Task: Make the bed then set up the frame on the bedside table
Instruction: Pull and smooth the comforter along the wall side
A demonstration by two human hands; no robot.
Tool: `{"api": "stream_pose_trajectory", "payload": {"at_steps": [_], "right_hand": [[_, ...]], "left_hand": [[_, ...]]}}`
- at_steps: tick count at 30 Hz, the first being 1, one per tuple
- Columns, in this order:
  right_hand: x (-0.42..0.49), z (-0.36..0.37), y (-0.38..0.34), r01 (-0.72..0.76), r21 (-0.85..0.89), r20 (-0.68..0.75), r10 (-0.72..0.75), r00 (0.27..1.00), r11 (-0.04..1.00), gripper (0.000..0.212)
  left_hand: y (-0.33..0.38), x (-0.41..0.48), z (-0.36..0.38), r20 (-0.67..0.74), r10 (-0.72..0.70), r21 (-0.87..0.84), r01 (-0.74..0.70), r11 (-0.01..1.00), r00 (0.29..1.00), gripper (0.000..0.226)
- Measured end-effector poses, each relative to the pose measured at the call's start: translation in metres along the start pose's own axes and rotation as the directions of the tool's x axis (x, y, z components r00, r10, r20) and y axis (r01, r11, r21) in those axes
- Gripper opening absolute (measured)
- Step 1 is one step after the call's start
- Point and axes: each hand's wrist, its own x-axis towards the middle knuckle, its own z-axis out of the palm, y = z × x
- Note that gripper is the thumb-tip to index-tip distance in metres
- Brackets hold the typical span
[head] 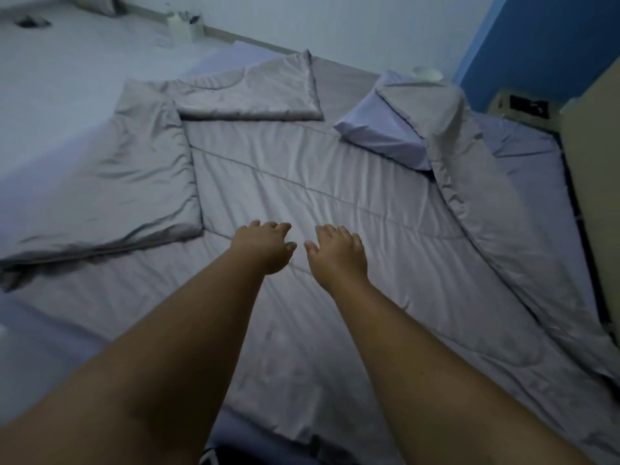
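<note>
A grey quilted blanket [302,182] lies spread over the bed, its left side and far corner folded back onto itself. The right edge rides up over a lavender pillow [379,135]. A lavender sheet [526,152] shows beside it. My left hand [263,246] and my right hand [337,251] reach out side by side above the blanket's middle, palms down, fingers loosely spread, holding nothing. A bedside table [516,104] stands at the far right corner with a dark flat object on it.
The floor [67,78] lies to the left of the bed. Small white containers [184,26] stand by the far wall. A cream panel [593,182] runs along the right side of the bed below a blue wall [536,38].
</note>
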Motion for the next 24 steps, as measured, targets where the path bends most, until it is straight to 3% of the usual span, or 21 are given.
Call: {"api": "stream_pose_trajectory", "payload": {"at_steps": [6, 14, 24], "right_hand": [[0.053, 0.025, -0.079, -0.03, -0.026, 0.014, 0.03, 0.999, 0.999, 0.051], [0.131, 0.078, -0.211, -0.227, -0.013, 0.063, 0.227, 0.972, 0.974, 0.048], [0.189, 0.056, -0.309, -0.236, -0.008, -0.028, 0.236, 0.971, 0.972, 0.048]], "left_hand": [[-0.088, 0.043, -0.011, 0.032, 0.019, -0.007, -0.019, 1.0, 0.999, 0.057], [-0.242, 0.108, -0.011, 0.171, 0.125, 0.06, -0.137, 0.989, 0.977, 0.055], [-0.337, 0.138, -0.073, 0.09, 0.176, 0.07, -0.183, 0.981, 0.98, 0.055]]}}
